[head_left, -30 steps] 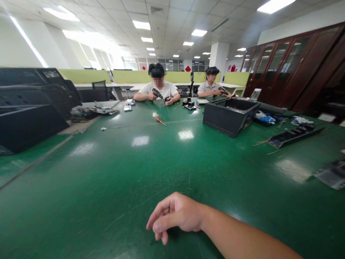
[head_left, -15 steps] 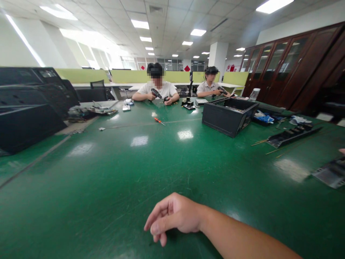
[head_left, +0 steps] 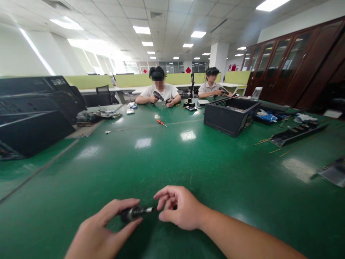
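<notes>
Low in the head view, my left hand (head_left: 107, 223) grips a small dark cylindrical object (head_left: 132, 214) with a metal tip that points right. The thumb and fingers lie on opposite sides of it. Just right of that tip is my right hand (head_left: 178, 208), its fingers curled and thumb apart from them, with nothing visible between them. Both hands are over the green table (head_left: 172, 162). The dark object is partly blurred, so I cannot make out exactly what it is.
An orange screwdriver (head_left: 161, 123) lies farther up the table. A black metal case (head_left: 229, 117) stands at right, near metal rails (head_left: 296, 133). Large dark equipment (head_left: 35, 126) fills the left. Across the table sit two people holding power drills.
My left hand has come into view from the lower left with the dark object in it. My right hand has shifted slightly right and up. The camera view has moved a little.
</notes>
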Demonstrator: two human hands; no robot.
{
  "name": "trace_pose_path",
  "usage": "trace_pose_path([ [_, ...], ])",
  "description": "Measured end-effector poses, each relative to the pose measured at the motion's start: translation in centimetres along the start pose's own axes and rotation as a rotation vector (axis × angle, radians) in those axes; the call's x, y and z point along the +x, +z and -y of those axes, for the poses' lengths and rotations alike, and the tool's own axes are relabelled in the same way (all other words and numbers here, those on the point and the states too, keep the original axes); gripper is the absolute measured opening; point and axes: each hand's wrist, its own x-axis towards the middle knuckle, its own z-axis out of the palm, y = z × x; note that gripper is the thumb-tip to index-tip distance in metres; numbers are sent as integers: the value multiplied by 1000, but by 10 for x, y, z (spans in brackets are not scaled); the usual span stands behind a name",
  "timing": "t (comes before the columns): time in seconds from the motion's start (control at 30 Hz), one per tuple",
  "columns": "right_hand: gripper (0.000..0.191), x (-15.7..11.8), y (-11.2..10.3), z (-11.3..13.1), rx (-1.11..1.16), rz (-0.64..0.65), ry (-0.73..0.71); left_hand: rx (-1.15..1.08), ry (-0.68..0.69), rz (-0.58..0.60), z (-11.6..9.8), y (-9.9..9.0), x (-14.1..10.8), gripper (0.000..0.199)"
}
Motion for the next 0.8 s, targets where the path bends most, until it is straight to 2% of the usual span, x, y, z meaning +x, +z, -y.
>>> trace_pose_path([
  [0.07,51,1,0,-1,-86,-91,-43,-54,29,77,-11,18,20,32],
  [0.2,48,0,2,2,-189,-152,-73,-125,155,57,-28,40,35,18],
  [0.33,47,-3,1,4,-320,-249,-135,-124,217,0,-21,42,24,18],
  [0.53,32,-4,0,-1,-334,-185,-49,-19,223,-49,-6,44,15,28],
  [0.67,23,-7,2,3,-371,-188,-11,-43,207,-42,-9,45,14,19],
  [0.8,15,-10,3,7,-440,-218,-46,-107,211,-28,-14,45,15,12],
])
